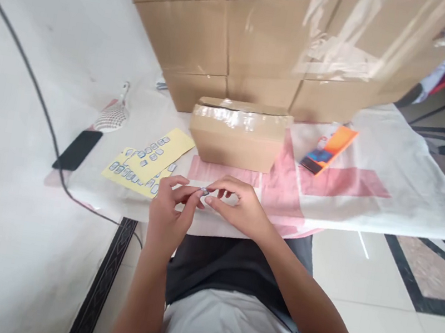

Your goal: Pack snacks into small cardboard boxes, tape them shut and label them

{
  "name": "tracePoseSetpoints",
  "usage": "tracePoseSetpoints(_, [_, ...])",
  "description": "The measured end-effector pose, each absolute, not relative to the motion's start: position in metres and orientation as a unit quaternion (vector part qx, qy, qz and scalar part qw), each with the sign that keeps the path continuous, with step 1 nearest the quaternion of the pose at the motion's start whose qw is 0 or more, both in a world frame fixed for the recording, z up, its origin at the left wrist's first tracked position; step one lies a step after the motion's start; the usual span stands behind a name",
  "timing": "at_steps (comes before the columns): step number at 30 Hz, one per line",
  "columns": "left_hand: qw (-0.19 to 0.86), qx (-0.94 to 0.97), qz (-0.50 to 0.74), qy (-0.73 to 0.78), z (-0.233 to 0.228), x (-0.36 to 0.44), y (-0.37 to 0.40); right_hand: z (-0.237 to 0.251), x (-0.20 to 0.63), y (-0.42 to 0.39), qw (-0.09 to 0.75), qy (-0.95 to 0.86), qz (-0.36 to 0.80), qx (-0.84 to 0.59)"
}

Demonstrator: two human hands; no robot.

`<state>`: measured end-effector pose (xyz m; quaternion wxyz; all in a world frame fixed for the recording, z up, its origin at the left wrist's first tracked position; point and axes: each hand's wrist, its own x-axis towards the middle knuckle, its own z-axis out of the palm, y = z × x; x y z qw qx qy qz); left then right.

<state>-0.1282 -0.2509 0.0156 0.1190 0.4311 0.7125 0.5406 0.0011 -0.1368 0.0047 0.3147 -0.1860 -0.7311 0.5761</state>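
Observation:
My left hand [168, 211] and my right hand [237, 205] meet at the near edge of the table, fingertips pinching one small silvery sticker [204, 192] between them. Just to the left lie two yellow backing sheets [151, 161] carrying several small grey-blue stickers. A small taped cardboard box [238, 135] stands right behind my hands.
A white and pink cloth [371, 184] covers the table. A black phone [78, 149] and a white hairbrush [113, 115] lie at the left, with a black cable [39, 98] running past. An orange packet [329, 149] lies at the right. Large stacked cartons [269, 33] fill the back.

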Motion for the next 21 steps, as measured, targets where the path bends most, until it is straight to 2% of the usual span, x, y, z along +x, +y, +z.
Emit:
tracePoseSetpoints(5, [0.106,0.551,0.395,0.728,0.037,-0.098,-0.211,0.003,0.051,-0.105,0.426,-0.751,0.449,-0.231])
tracePoseSetpoints(8, [-0.011,0.571,0.343,0.745,0.053,-0.108,-0.182,-0.002,0.08,-0.06,0.455,-0.734,0.402,-0.305])
tracePoseSetpoints(11, [-0.145,0.617,0.283,0.72,0.067,-0.136,-0.148,-0.008,0.09,-0.007,0.441,-0.733,0.391,-0.339])
tracePoseSetpoints(16, [-0.087,0.685,0.114,0.715,0.065,-0.181,-0.106,-0.01,0.066,0.051,0.341,-0.811,0.393,-0.267])
tracePoseSetpoints(19, [-0.095,0.69,0.099,0.711,0.056,-0.198,-0.1,-0.009,0.054,0.068,0.339,-0.821,0.397,-0.23])
tracePoseSetpoints(21, [-0.107,0.702,0.109,0.696,0.051,-0.209,-0.101,-0.011,0.048,0.075,0.349,-0.801,0.446,-0.195])
